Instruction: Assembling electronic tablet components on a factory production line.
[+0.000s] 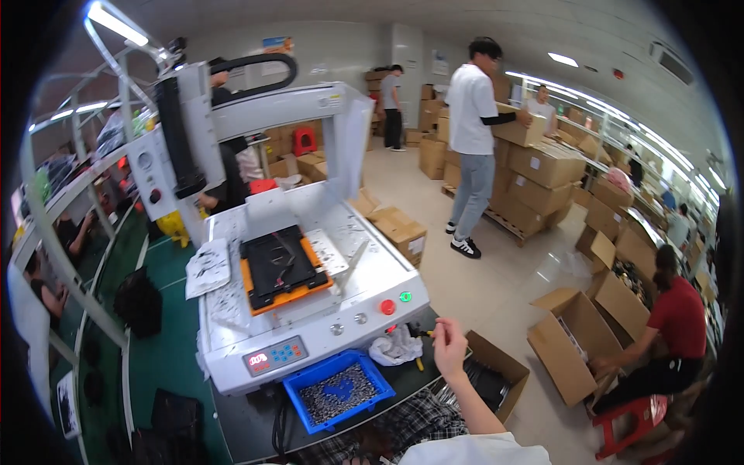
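One hand (449,346) is showing in my head view, the right one, its forearm coming up from the lower edge over a white sleeve. Its fingers (443,331) are pinching together around something small and thin with a hint of yellow (435,328); it is too small for me to tell what kind of thing it is. That pinched item is hovering just off the front right corner of the white benchtop machine (310,310), near the red button (387,307) and the green button (405,297). I am not seeing my left hand anywhere.

Just beside the hand, a crumpled white cloth (395,347) is lying on the dark tabletop. A blue tray (297,391) filled with small grey parts is sitting at the machine's front edge, to the hand's left. An orange-framed black fixture (283,267) is resting on the machine's bed. Below and right of the hand, an open cardboard box (496,370) is standing on the floor. Farther off, a person in a red shirt (678,318) is crouching over cartons.
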A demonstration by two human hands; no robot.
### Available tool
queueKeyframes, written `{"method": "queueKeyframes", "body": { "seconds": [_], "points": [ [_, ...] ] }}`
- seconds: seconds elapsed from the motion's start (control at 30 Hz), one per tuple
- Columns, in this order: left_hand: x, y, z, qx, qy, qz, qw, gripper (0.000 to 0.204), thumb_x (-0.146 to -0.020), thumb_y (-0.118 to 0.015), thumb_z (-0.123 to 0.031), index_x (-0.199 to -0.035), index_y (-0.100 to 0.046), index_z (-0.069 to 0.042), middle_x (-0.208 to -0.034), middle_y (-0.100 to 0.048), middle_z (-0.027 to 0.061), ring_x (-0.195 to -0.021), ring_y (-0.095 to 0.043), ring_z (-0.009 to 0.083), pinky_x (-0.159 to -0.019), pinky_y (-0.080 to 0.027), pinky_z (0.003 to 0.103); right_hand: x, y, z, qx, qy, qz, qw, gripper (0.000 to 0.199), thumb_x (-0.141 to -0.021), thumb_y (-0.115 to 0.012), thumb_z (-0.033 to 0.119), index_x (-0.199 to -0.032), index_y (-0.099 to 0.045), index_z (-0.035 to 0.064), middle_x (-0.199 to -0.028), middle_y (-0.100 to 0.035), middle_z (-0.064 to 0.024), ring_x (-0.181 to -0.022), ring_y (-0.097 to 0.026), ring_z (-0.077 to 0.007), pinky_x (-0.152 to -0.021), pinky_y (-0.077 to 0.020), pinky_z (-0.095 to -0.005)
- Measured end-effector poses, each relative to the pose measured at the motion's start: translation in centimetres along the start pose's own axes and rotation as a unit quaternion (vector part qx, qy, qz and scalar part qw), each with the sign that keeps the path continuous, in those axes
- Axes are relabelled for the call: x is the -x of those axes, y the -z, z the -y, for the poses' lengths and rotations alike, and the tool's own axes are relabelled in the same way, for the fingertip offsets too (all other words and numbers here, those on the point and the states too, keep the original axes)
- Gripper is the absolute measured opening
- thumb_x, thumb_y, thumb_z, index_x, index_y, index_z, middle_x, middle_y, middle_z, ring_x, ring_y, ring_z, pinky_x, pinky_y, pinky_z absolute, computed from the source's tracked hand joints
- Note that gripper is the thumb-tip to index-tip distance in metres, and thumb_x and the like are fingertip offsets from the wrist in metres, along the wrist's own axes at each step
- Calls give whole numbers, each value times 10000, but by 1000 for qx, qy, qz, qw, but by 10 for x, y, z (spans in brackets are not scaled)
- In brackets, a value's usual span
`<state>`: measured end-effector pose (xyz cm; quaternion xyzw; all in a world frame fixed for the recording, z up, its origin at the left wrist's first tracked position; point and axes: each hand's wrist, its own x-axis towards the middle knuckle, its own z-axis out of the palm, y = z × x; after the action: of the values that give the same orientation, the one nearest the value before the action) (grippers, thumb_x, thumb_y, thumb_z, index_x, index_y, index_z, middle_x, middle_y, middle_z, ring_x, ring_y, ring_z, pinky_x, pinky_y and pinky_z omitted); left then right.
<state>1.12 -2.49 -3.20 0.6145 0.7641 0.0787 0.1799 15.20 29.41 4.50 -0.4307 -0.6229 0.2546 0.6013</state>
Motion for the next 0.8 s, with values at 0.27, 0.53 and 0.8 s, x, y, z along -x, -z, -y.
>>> {"method": "queueKeyframes", "body": {
  "seconds": [0.27,0.53,0.8],
  "points": [
    [-4,7,0,7,8,28,1000,396,-769,-537,-172,-1141,-590,-45,-1166,-558,143,-1093,-496,332,-876,-434,461,-96,-54,173,-73,170,169,968,282,-948,-481,92,-1211,-489,-10,-928,-622,-133,-875,-625,-191,-804,-475,-309],
    [-3,16,-2,42,15,35,998,370,-790,-531,-162,-1137,-585,-45,-1190,-547,150,-1125,-476,333,-905,-423,454,-146,-185,194,186,184,385,885,592,-963,-356,438,-1281,-404,-60,-1055,-574,-341,-1026,-544,-468,-907,-429,-475],
    [-4,-18,23,-14,-52,-13,998,411,-762,-607,-243,-1142,-592,-88,-1051,-583,84,-1021,-520,272,-803,-481,434,-117,-232,249,413,64,416,808,988,-823,-330,734,-1429,-241,-42,-1170,-579,-265,-1108,-561,-368,-917,-428,-412]
  ]
}}
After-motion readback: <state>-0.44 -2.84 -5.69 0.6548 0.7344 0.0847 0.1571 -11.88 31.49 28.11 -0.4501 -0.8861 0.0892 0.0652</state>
